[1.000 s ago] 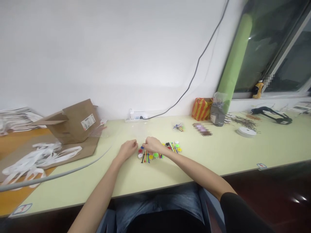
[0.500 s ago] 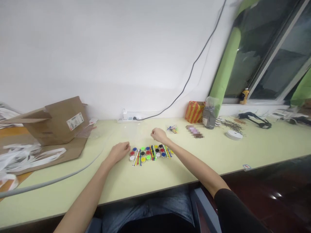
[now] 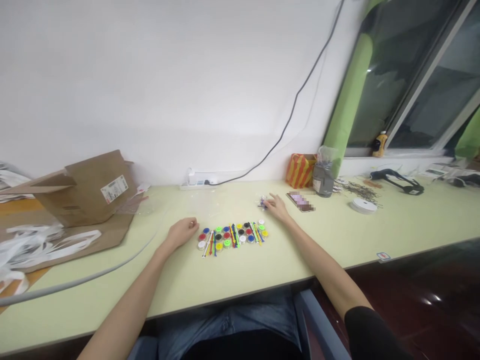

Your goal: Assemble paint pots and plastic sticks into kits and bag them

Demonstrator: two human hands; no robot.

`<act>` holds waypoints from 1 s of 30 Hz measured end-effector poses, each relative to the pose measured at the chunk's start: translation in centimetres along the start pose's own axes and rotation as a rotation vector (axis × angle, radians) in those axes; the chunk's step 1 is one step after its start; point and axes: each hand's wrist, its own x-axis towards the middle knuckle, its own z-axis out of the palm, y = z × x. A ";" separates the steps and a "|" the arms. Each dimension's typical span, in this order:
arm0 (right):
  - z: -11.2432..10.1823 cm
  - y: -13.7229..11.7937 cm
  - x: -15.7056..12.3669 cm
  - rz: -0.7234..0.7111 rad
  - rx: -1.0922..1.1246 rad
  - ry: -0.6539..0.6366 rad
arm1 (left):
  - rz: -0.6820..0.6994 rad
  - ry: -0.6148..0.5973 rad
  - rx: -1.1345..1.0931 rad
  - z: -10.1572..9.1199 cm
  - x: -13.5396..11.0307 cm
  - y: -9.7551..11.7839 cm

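Small round discs in red, blue, black, white, green and yellow lie in groups on the table. Between the groups lie thin coloured plastic arrows. My left hand rests just left of the discs with its fingers curled closed; whatever may be inside them is hidden. Farther back on the right, my right hand reaches over a small clear plastic bag with coloured pieces in it. Its fingers are stretched and apart at the bag's right side, covering part of it.
An open cardboard box and white straps are at the left, with a grey cable nearby. A power strip lies by the wall. To the right are a phone, a striped bag and a white spool.
My right hand has moved right from above the discs to the small plastic bag, uncovering the discs at the right end. My left hand has stayed nearly in place.
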 end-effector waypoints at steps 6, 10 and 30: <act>-0.3 1.0 -0.7 0.242 -0.005 0.126 | -0.024 -0.084 0.002 -0.7 2.2 -0.4; -0.4 0.9 -1.3 0.309 -0.107 0.008 | -0.058 -0.065 0.003 -0.4 3.0 -0.3; -0.1 1.8 -1.4 0.336 -0.173 0.009 | -0.038 0.133 0.021 1.4 1.7 -0.3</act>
